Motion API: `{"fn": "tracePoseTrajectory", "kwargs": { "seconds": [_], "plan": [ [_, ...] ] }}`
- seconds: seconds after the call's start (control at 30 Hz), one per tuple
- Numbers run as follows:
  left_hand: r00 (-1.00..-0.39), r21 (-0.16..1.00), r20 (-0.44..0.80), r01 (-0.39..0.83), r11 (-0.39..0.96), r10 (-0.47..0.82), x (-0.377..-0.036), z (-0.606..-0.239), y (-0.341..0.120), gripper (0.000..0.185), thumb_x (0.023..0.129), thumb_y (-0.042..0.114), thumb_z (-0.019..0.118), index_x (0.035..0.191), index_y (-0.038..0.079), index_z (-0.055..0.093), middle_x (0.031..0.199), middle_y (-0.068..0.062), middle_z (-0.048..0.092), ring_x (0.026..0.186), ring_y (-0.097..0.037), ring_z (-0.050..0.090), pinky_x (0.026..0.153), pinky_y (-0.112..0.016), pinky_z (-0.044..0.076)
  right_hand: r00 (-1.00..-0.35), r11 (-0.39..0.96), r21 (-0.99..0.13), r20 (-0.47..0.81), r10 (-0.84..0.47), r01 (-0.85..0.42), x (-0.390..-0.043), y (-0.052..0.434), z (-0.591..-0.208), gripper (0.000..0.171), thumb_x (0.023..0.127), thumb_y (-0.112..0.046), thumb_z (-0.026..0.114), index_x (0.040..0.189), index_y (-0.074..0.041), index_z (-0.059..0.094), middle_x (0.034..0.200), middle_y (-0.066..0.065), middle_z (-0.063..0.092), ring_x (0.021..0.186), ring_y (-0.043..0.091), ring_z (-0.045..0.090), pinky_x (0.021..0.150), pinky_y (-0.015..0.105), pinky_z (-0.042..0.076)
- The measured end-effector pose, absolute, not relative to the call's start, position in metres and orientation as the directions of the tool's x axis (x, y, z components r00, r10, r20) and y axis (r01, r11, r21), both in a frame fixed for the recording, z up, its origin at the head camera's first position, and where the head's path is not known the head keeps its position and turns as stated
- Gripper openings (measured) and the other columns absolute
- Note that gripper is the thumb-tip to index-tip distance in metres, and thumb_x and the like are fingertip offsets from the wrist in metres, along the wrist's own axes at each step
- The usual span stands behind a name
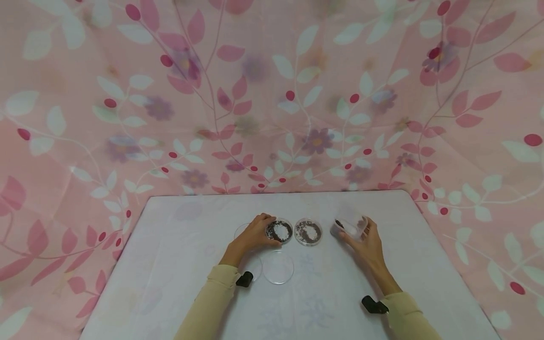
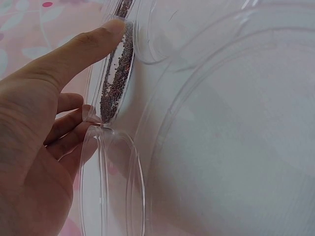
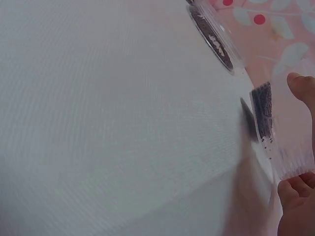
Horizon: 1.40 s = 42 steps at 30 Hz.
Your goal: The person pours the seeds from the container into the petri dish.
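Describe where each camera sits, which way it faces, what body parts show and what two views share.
Head: worn on the head, facing forward and down over the white table; both hands and sleeves show.
Left wrist: on that wrist, facing a dark-grained dish; only the left hand shows.
Right wrist: on that wrist, facing the tabletop and a clear container; only part of the right hand shows.
Shared: head and right wrist both show the container in the right hand.

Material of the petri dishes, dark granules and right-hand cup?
Petri dishes: probably clear plastic, smooth and glossy; see-through, with bright rim highlights. Glass not excluded.
Dark granules: perhaps dry seeds, dull brown-black; small, loose, separate pieces. Composition unclear.
Cup: likely thin translucent plastic, faintly hazy; its dark contents show through the wall.
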<state>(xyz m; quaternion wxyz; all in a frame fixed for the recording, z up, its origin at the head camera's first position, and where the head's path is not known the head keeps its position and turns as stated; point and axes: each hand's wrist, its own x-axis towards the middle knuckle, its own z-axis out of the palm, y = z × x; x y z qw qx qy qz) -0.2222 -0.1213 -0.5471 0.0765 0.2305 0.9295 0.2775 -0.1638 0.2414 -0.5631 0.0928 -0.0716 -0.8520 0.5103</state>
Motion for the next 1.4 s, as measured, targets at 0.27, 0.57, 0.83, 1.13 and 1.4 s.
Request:
{"fn": "tracePoseTrajectory", "kwargs": {
  "seconds": [0.27,0.57,0.83,1.13,1.4],
  "plan": [
    [-0.883,0.558,-0.008,0.385,0.735,0.469,-0.2211,-0.5435,-0.1211,0.091,0.069,0.048,0.086,0.142,0.006,0.051,0.134,-0.012,0.053,0.126,-0.027,0.05,0.11,-0.044,0.043,-0.976,0.481,-0.874,0.045,0.213,0.064,-0.1603,0.2419,-0.5674,0.109,0.076,-0.044,0.083,0.154,-0.007,0.017,0.155,0.023,0.031,0.142,0.041,0.036,0.114,0.055,0.034],
    [-0.882,0.566,-0.008,0.385,0.729,0.472,-0.2215,-0.5452,-0.1207,0.09,0.07,0.047,0.087,0.142,0.006,0.051,0.134,-0.011,0.053,0.125,-0.027,0.05,0.11,-0.044,0.043,-0.973,0.495,-0.867,0.069,0.222,0.051,-0.159,0.2412,-0.5702,0.107,0.076,-0.043,0.083,0.154,-0.008,0.019,0.154,0.023,0.034,0.141,0.041,0.038,0.114,0.053,0.035],
    [-0.883,0.555,-0.016,0.382,0.739,0.469,-0.2231,-0.5463,-0.1215,0.091,0.07,0.049,0.086,0.143,0.008,0.05,0.137,-0.011,0.052,0.128,-0.026,0.049,0.111,-0.043,0.042,-0.975,0.513,-0.857,0.067,0.212,0.053,-0.1594,0.2425,-0.5703,0.106,0.077,-0.044,0.082,0.155,-0.008,0.018,0.154,0.024,0.035,0.141,0.041,0.039,0.113,0.053,0.035],
    [-0.879,0.56,-0.014,0.388,0.732,0.477,-0.2214,-0.5415,-0.1217,0.091,0.07,0.049,0.085,0.143,0.006,0.05,0.135,-0.012,0.052,0.126,-0.026,0.05,0.11,-0.043,0.043,-0.972,0.509,-0.86,0.087,0.219,0.037,-0.16,0.24,-0.5721,0.106,0.078,-0.039,0.083,0.155,-0.006,0.018,0.153,0.025,0.035,0.141,0.041,0.039,0.114,0.051,0.034],
    [-0.88,0.573,-0.023,0.377,0.728,0.474,-0.222,-0.5434,-0.1223,0.091,0.07,0.048,0.086,0.143,0.006,0.05,0.136,-0.012,0.052,0.127,-0.026,0.049,0.11,-0.044,0.043,-0.974,0.512,-0.858,0.088,0.21,0.032,-0.1597,0.2393,-0.5693,0.109,0.077,-0.038,0.083,0.156,-0.007,0.015,0.154,0.025,0.033,0.141,0.041,0.037,0.114,0.053,0.033]
  ]
}}
